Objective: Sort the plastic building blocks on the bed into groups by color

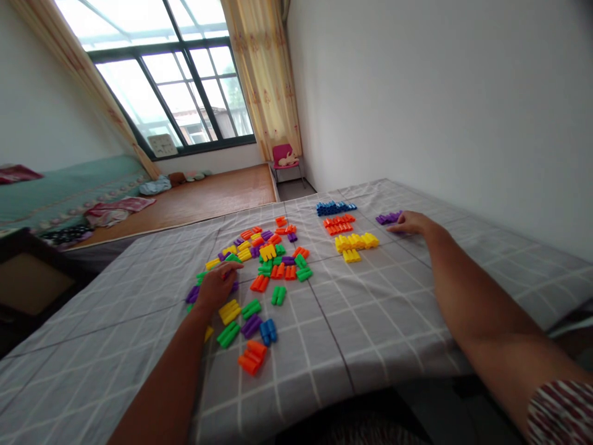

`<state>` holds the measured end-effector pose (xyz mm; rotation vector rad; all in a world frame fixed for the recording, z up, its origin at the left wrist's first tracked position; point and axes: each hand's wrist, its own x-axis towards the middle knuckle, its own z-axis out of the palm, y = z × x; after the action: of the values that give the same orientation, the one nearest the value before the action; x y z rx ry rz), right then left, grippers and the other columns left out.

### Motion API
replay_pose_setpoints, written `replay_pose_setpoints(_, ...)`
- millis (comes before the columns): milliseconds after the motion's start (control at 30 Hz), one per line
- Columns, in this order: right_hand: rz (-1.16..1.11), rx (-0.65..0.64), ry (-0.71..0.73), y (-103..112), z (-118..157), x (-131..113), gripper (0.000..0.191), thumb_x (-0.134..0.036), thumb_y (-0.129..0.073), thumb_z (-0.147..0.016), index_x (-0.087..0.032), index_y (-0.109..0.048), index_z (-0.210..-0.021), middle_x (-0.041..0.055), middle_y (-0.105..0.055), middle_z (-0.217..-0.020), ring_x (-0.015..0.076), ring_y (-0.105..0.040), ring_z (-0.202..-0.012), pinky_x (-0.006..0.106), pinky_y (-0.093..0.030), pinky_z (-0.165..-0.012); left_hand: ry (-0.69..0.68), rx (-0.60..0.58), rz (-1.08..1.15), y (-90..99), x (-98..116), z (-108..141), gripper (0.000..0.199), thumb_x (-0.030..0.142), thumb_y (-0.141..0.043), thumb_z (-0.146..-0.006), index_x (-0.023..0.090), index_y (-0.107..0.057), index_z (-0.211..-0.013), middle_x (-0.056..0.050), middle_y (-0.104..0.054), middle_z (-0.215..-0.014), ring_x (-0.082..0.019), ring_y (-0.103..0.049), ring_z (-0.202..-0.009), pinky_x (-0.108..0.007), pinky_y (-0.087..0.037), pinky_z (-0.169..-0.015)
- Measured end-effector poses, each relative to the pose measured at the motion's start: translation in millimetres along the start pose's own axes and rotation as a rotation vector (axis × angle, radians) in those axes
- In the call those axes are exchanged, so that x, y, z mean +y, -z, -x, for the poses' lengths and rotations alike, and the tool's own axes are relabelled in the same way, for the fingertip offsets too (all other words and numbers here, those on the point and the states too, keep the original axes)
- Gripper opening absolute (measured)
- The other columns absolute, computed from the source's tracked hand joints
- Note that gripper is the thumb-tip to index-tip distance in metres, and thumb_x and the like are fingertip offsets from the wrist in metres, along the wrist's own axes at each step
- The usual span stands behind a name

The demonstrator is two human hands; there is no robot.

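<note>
My left hand reaches over a loose spread of mixed plastic building pieces, each made of short joined tubes. Its fingers are bent and closed around a purple piece, which they mostly hide. Close by lie a green piece, a yellow piece and an orange piece. Off to the right, my right hand rests at the near end of a short purple row, fingertips pinched on the purple piece there. Left of that hand are grouped yellow pieces, orange pieces and blue pieces.
A grey checked cloth covers the work surface. One blue piece and an orange piece lie near the front edge. A white wall borders the right side. Beyond are a low brown platform and a pink chair.
</note>
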<state>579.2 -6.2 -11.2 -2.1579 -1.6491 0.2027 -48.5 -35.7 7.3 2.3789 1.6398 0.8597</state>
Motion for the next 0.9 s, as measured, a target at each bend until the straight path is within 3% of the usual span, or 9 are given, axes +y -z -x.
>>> replay_pose_setpoints(100,0.029,-0.062,-0.042,-8.5,-1.6,-1.5,0.044,-0.055,-0.077,-0.051,-0.019,-0.067,-0.075,0.0046,-0.069,-0.074,0.0218,-0.062,-0.070,0.029,-0.043,-0.059,-0.010,-0.003,0.002,-0.2,-0.6,-0.1,0.031,0.033,-0.044,-0.081,0.025,-0.071,-0.094,-0.003,-0.072,-0.105,-0.023,-0.065,-0.102,-0.038,-0.048,-0.094)
replay_pose_setpoints(267,0.023,0.021,-0.014,-18.1,-3.4,-6.6,0.052,-0.050,-0.076,-0.053,-0.017,-0.066,-0.091,0.0089,-0.070,-0.095,0.0238,-0.063,-0.083,0.030,-0.046,-0.067,-0.021,-0.011,0.011,-0.5,-1.0,0.5,0.031,0.032,-0.044,-0.082,0.025,-0.071,-0.097,-0.003,-0.072,-0.105,-0.022,-0.065,-0.102,-0.037,-0.048,-0.094)
replay_pose_setpoints(533,0.053,0.062,-0.005,-16.7,-0.1,-17.3,0.046,-0.060,-0.069,-0.061,-0.019,-0.067,-0.083,0.0085,-0.070,-0.087,0.0232,-0.061,-0.075,0.031,-0.042,-0.062,-0.034,-0.003,-0.014,-1.1,-2.2,1.8,0.031,0.026,-0.043,-0.083,0.023,-0.070,-0.099,-0.004,-0.072,-0.105,-0.021,-0.065,-0.099,-0.037,-0.048,-0.094)
replay_pose_setpoints(633,0.078,0.191,-0.025,-12.7,5.2,-29.4,0.040,-0.059,-0.058,-0.076,-0.020,-0.064,-0.081,0.0111,-0.069,-0.085,0.0224,-0.059,-0.073,0.033,-0.038,-0.061,-0.064,0.013,-0.033,-0.2,-1.7,1.8,0.031,0.024,-0.043,-0.083,0.022,-0.070,-0.098,-0.005,-0.071,-0.104,-0.021,-0.064,-0.100,-0.036,-0.048,-0.094)
replay_pose_setpoints(767,0.051,0.415,0.166,-12.2,12.7,-53.4,0.021,-0.038,-0.052,-0.087,-0.019,-0.061,-0.086,0.0134,-0.068,-0.090,0.0212,-0.058,-0.077,0.033,-0.038,-0.067,-0.028,0.062,-0.096,4.8,-0.5,1.3,0.030,0.022,-0.045,-0.082,0.022,-0.071,-0.097,-0.006,-0.070,-0.104,-0.023,-0.063,-0.102,-0.037,-0.047,-0.094)
replay_pose_setpoints(900,0.047,0.488,0.382,-16.7,20.8,-82.9,0.022,-0.035,-0.046,-0.089,-0.019,-0.061,-0.091,0.0126,-0.067,-0.091,0.0227,-0.059,-0.083,0.032,-0.042,-0.076,0.082,0.095,-0.154,12.0,-5.5,1.6,0.032,0.022,-0.044,-0.082,0.021,-0.072,-0.098,-0.007,-0.070,-0.105,-0.023,-0.063,-0.100,-0.036,-0.048,-0.092)
